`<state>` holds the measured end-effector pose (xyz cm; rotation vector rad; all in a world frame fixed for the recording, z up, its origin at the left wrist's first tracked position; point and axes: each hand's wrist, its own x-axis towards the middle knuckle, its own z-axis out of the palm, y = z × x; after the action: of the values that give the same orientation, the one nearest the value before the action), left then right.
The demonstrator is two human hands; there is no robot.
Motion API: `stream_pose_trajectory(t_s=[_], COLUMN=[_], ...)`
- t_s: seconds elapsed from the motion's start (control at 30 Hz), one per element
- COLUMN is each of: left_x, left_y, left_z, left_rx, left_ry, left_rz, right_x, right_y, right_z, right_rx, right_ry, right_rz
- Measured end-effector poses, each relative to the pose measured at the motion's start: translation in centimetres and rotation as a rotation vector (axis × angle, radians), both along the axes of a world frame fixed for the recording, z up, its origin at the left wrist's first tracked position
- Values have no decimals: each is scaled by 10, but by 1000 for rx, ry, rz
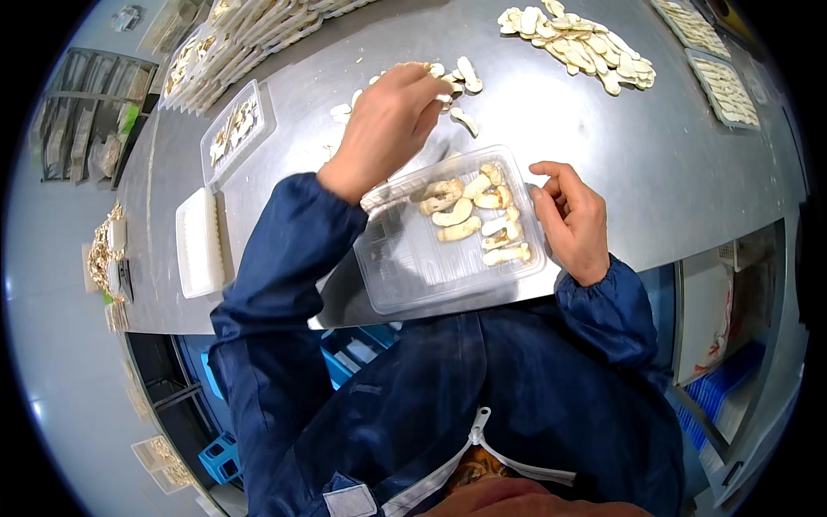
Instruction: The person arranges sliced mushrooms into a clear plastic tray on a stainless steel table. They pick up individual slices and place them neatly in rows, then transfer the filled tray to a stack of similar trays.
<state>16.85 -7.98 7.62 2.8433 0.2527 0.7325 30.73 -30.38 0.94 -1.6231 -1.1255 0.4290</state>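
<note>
A clear plastic tray (413, 284) lies at the table's front edge, holding several pale mushroom pieces (459, 229), mostly in its right half. My left hand (397, 110) reaches past the tray's far side, over loose mushroom pieces (470, 76) on the steel table. Its fingertips are bent down among those pieces; the hand hides whether one is pinched between them. Beside the tray's right rim is my right hand (572, 216), with thumb and forefinger apart and nothing seen in it. One small curved mushroom piece (465, 121) lies on its own between the loose pieces and the tray.
A heap of sliced mushrooms (588, 48) lies at the far right of the steel table (652, 174), near filled trays (723, 87). Stacked filled trays (239, 45) stand far left. Nearer are a tray of scraps (252, 123) and a white plastic tray (197, 245).
</note>
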Motion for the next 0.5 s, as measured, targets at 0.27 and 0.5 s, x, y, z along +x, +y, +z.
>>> stream_pose_trajectory(t_s=[0.27,0.5], left_x=[63,42], left_y=[56,43], left_z=[-44,-11], left_rx=[274,29], left_ry=[296,166], left_rz=[-4,-77], right_x=[0,-1], right_y=[4,3], right_z=[-4,0], right_rx=[-3,7], right_ry=[12,-15], right_rz=[45,49])
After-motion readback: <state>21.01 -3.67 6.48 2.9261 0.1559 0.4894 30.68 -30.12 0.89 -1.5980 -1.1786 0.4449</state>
